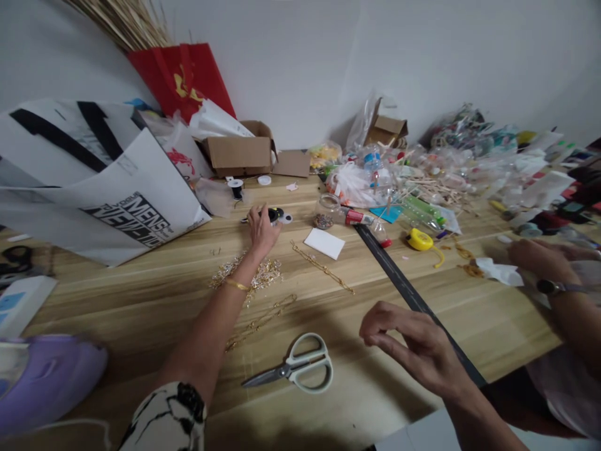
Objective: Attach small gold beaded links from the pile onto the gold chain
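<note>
Single head view, close above table [141,300], facing forward-down toward wall [300,75].

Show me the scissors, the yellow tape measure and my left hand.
scissors [286,370]: head view, on the pivot by the white handles.
yellow tape measure [419,239]: head view, on the middle of its case.
left hand [261,230]: head view, on the back of the hand.
</note>
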Available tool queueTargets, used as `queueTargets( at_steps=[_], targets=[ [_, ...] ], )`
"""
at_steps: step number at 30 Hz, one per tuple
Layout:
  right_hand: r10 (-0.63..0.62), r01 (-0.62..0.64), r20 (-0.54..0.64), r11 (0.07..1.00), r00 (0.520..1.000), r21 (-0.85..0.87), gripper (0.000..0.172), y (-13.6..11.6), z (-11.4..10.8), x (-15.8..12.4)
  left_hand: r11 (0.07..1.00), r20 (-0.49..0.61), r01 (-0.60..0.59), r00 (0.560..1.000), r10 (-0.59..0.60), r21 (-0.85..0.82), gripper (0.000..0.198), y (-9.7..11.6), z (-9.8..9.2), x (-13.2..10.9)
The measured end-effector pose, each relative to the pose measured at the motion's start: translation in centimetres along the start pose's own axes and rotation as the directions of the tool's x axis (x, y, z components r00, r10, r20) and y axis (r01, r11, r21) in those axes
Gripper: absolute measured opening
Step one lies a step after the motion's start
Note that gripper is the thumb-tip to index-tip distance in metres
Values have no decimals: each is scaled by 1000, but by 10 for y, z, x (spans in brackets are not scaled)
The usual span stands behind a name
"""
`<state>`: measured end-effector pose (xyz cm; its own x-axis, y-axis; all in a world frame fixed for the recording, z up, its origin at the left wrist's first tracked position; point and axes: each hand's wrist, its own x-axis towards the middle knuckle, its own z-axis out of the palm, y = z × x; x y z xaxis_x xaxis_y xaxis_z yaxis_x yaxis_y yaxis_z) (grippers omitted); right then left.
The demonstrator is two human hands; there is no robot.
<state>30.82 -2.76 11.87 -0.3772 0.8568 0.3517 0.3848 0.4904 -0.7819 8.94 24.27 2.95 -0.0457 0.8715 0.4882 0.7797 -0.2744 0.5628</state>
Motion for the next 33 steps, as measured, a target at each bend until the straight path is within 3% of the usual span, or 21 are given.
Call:
queueTargets(
  at_steps=[7, 15, 20, 24, 28, 33],
  targets=[
    [28, -32, 139, 999, 990, 30, 9, -8, -9, -16, 989, 127, -29, 992, 11, 144, 55, -2, 12, 14],
    [109, -109, 18, 994, 994, -14, 7, 2, -50, -36, 992, 158, -60, 987, 42, 110, 54, -29, 5, 9],
    [159, -160, 47, 987, 986, 26, 8, 1, -54, -44, 989, 213, -68, 976, 39, 132, 58, -32, 3, 7],
    [102, -125, 218, 988, 971, 94, 10, -6, -45, -33, 987, 173, -102, 982, 79, 126, 64, -19, -7, 3],
    [11, -45, 338, 994, 941, 96, 11, -10, -39, -11, 980, 85, -197, 976, 198, -23, 53, 11, -32, -14],
    [84, -69, 380, 996, 921, -55, 15, 0, -44, 17, 916, 183, -287, 921, 344, -279, 25, 51, -63, -53]
  ],
)
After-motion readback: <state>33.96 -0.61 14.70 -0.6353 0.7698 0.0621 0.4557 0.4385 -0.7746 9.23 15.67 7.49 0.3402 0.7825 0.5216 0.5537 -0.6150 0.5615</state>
